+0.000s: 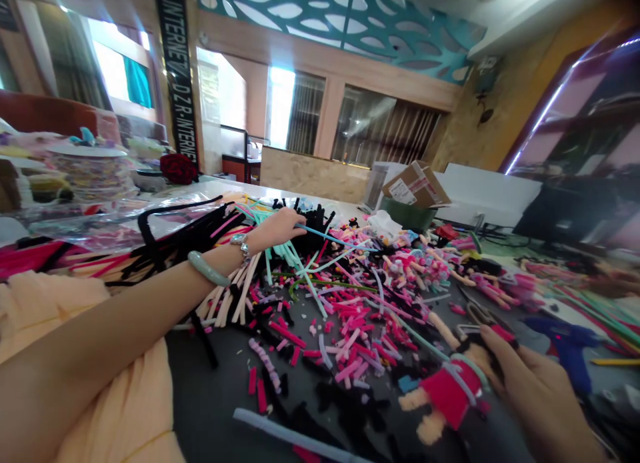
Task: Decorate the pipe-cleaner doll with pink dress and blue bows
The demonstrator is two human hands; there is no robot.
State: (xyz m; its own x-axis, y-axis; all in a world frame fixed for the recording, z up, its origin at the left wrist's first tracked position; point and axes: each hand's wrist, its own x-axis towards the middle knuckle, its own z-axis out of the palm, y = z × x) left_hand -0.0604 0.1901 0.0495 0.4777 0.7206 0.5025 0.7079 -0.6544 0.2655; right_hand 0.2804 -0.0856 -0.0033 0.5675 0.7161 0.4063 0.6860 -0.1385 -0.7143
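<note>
My left hand reaches across the table to a heap of loose pipe cleaners, its fingers closed. From its fingertips a blue pipe cleaner runs to the right. Mint-green pipe cleaners and black ones lie under and around that hand. At the lower right, my right hand grips a small fuzzy doll by its upper part. The doll wears a pinkish-red dress with a pale band around it; the hand partly hides its head. Scissors-like grey handles lie just beyond my right thumb.
Pink, black and lilac cut pieces litter the dark table. Several finished-looking dolls lie beyond them. A blue glue gun rests at the right, near another person's blurred hand. A cardboard box stands behind; a ribbon spool is far left.
</note>
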